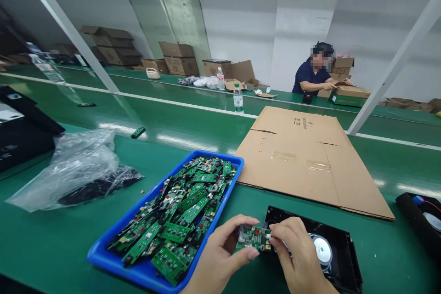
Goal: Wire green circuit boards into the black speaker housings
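Observation:
My left hand (229,250) grips a small green circuit board (254,236) by its left end, thumb below and fingers above. At the board's right edge, my right hand (294,248) pinches a small white connector (268,236) against it. Under and beyond my right hand lies an open black plastic housing (344,250) with a round silver speaker (323,251) in it. Left of my hands stands a blue tray (220,213) heaped with similar green circuit boards (193,197). My right hand covers part of the housing.
A flattened cardboard sheet (310,161) lies beyond the housing. Clear plastic bags (86,170) and a black case (24,128) are at left, another black housing (420,216) at right. Past a water bottle (238,98), a person (312,73) handles a box (349,95).

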